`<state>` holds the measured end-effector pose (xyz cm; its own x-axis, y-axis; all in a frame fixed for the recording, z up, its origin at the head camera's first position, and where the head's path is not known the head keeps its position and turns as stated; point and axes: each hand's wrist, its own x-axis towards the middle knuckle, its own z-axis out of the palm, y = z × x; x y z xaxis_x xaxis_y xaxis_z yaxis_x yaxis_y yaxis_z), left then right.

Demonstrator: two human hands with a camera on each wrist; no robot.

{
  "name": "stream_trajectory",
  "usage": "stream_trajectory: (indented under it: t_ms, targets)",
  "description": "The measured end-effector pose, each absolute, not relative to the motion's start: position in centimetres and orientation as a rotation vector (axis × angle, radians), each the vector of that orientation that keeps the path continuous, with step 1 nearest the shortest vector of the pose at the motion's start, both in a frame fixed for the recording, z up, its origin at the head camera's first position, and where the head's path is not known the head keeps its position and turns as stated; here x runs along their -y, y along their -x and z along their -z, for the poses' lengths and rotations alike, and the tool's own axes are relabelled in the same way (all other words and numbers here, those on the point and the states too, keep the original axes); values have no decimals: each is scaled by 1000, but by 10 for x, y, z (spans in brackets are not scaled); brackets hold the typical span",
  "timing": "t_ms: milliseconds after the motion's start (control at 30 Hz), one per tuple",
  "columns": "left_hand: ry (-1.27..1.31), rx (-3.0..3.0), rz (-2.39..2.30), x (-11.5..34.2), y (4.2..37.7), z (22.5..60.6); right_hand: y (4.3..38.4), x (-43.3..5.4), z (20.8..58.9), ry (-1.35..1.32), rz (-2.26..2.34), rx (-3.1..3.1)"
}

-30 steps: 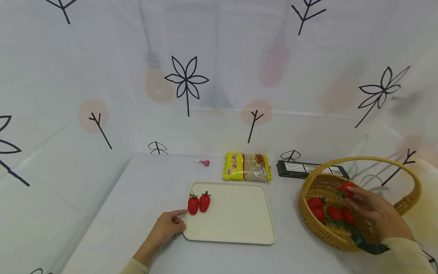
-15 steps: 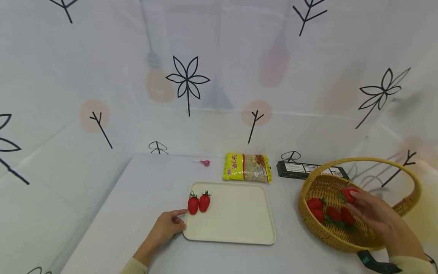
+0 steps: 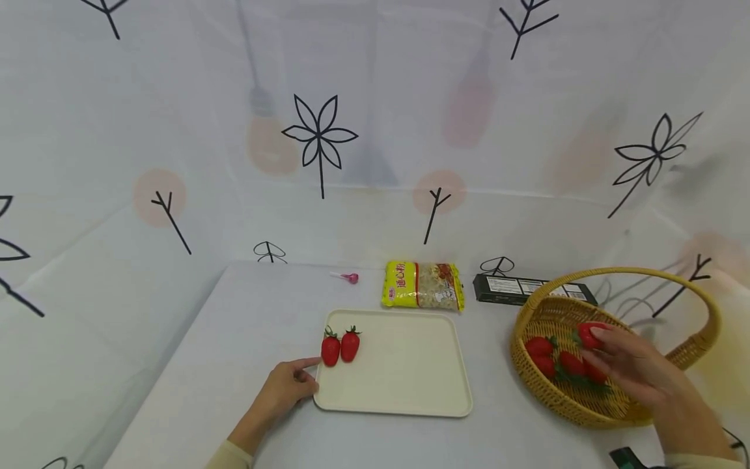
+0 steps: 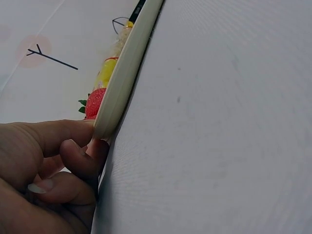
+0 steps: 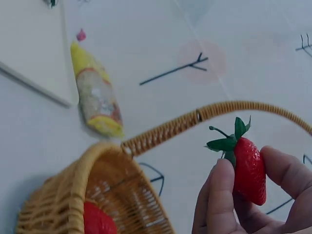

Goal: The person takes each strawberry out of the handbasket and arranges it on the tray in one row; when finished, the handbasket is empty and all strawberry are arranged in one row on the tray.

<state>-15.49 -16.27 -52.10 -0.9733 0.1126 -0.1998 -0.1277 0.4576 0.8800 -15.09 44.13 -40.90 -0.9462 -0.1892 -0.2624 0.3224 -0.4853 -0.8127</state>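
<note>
In the head view my right hand [image 3: 635, 368] is over the wicker basket [image 3: 547, 394], pinching a red strawberry [image 5: 249, 170] between thumb and fingers. Its green leaves point away from the palm in the right wrist view. Several more strawberries [image 3: 540, 346] lie inside the basket. My left hand [image 3: 287, 387] rests on the table at the left side of a cream tray [image 3: 404, 365]. Its straight index finger and thumb touch the tray's outer rim, while other fingers are bent beneath, as the left wrist view shows. Two strawberries [image 3: 349, 345] stand side by side at the tray's left.
Behind the tray lies a yellow bag of pasta [image 3: 423, 285], with a pink lollipop [image 3: 350, 278] to its left. A long black box [image 3: 515, 290] sits behind the basket. The basket's tall handle [image 3: 633, 271] arches over its opening near my right hand. Patterned white cloth hangs behind.
My right forearm has shifted a little toward the near right, and the pinched strawberry now shows more clearly over the basket. My left hand, the tray and its two strawberries have stayed put.
</note>
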Motion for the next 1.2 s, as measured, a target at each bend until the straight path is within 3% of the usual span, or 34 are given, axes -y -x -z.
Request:
stream_trajectory:
  t_ms: [633,1200]
  targets:
    - [21,-2445,-1570,164,155,523,156,-375,396,60,2277,-1508]
    - [5,-2436,-1587,164,155,521,164,-339,389,-20,2289,-1551]
